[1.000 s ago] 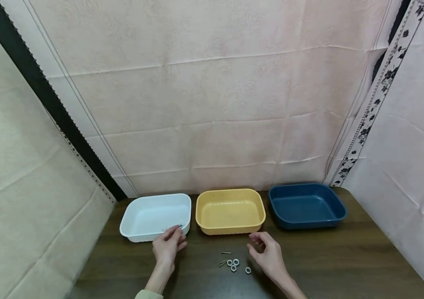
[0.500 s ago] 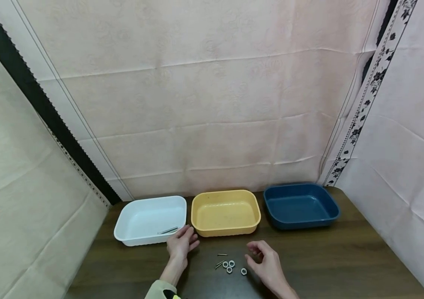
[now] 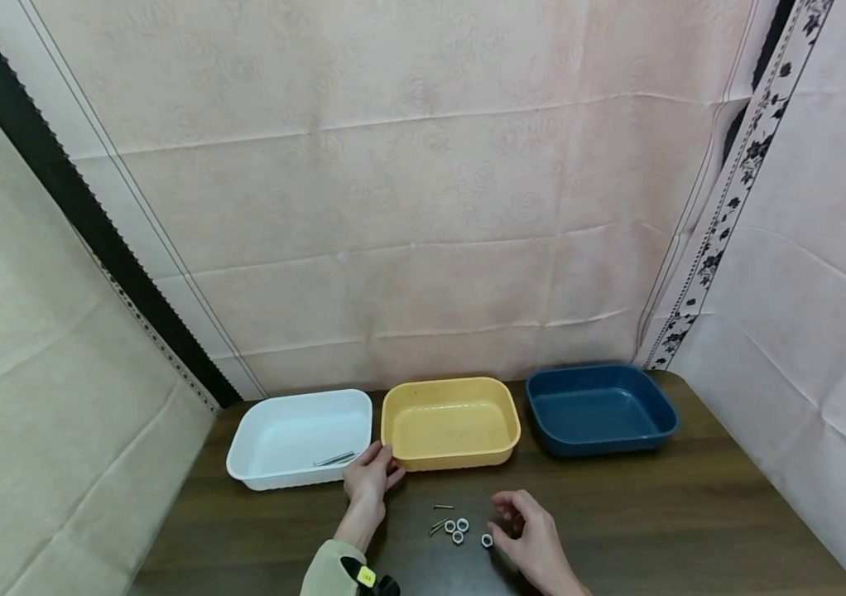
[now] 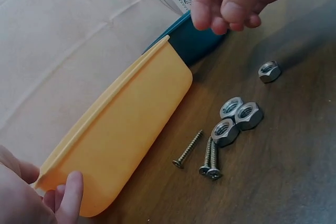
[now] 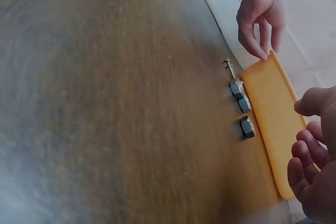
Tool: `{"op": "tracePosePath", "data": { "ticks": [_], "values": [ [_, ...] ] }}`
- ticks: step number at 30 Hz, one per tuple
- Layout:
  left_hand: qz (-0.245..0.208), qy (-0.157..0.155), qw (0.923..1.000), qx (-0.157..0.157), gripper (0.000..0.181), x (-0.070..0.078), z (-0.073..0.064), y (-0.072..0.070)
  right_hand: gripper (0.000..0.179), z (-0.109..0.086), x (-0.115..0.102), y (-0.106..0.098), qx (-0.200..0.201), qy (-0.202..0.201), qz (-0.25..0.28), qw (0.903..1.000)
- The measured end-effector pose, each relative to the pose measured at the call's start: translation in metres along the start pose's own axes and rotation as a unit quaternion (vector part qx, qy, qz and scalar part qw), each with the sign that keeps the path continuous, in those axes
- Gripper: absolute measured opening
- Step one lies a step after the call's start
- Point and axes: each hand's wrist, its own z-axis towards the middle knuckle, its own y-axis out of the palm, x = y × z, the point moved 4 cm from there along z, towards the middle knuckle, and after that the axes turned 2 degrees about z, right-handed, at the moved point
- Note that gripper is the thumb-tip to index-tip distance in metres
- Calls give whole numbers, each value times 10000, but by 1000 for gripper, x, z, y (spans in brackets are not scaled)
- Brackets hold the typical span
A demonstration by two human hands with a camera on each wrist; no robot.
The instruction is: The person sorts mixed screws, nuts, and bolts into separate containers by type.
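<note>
At the near left corner of the yellow bin (image 3: 453, 462), left hand (image 3: 371, 480) pinching the rim, with fingers both inside and outside the wall. Above the counter (image 3: 691, 513), near a lone nut (image 4: 270, 76) but apart from it, right hand (image 3: 535, 542) with fingers loosely bent and nothing visible between them. For the yellow bin, an upright place between the white bin (image 3: 296, 479) and the blue bin (image 3: 609, 449), just behind the nuts (image 4: 227, 140) and screws (image 4: 187, 149).

By the look of it, light and fairly stiff, probably moulded plastic; smooth, so perhaps a little slippery under flat fingertips, but hardly fragile. Best held by the rim, preferably at both short sides; likely to swivel if pulled from one corner only. As for the nuts, probably dense for their size, hard and safe to squeeze; best pinched across opposite flats. As for the screws, likely light, rigid and apt to roll; best lifted by the shank, close behind the head and away from the point.

Counted: three bins, one of each colour. On the counter, four nuts, three close together and one apart toward the right hand. Just left of that cluster, three screws, two side by side and one separate. Inside the white bin, near its front right corner, several thin metal rods (image 3: 337, 459), too overlapped to count.
</note>
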Motion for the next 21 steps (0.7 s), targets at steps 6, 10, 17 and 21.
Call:
{"op": "tracePosePath", "data": {
  "ticks": [6,10,17,21],
  "values": [
    [-143,-47,9999,35,40,1,1,3,36,-6,2,2,-69,-149,126,9998],
    [-175,-74,9998,41,40,4,2,4,36,-9,5,6,-153,-109,75,9998],
    [-201,-79,9998,44,39,5,2,4,30,-14,12,11,-249,-231,-92,9994],
    [-202,-74,9997,70,40,4,3,4,30,-16,14,13,-317,-422,-178,9984]
  ]
}}
